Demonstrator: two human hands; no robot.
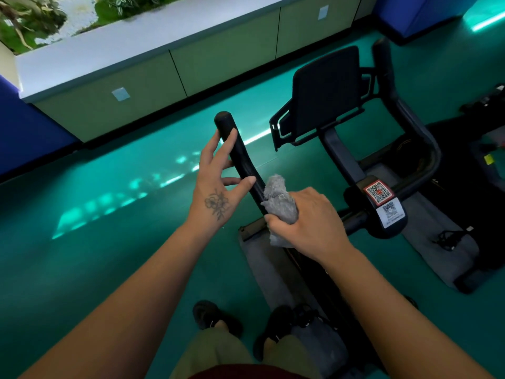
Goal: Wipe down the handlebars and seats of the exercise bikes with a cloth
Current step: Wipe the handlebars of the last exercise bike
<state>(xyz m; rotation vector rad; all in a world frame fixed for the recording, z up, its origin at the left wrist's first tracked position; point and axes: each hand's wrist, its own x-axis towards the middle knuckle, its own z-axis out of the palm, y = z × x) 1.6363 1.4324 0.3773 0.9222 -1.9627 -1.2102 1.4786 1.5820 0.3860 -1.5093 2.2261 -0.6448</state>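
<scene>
We stand over a black exercise bike (355, 165) and work on its near, left-hand black padded handlebar arm (240, 157), which rises toward eleven o'clock from the centre of our view. Our right hand (308, 222) is clamped around a crumpled grey terry cloth (278, 201), fingers curled tight, pressing it against the lower stretch of that arm. Our left hand (218, 173), marked with a flower tattoo, rests loosely higher up the same arm, fingers spread and relaxed, steadying rather than gripping. We judge the task to be at an early or middle stage: the cloth sits low on this arm, so its upper end appears still to be covered, and the far black handlebar arm (410, 127) at two o'clock, along with the dark rectangular console screen (325, 86) at one o'clock, shows no cloth near it. The seat is out of view, so we cannot tell its state, nor that of any other bikes. On the stem at three o'clock sit a red-bordered QR code sticker (378, 191) and a white QR code label (389, 212); their small print is too fine to read.
</scene>
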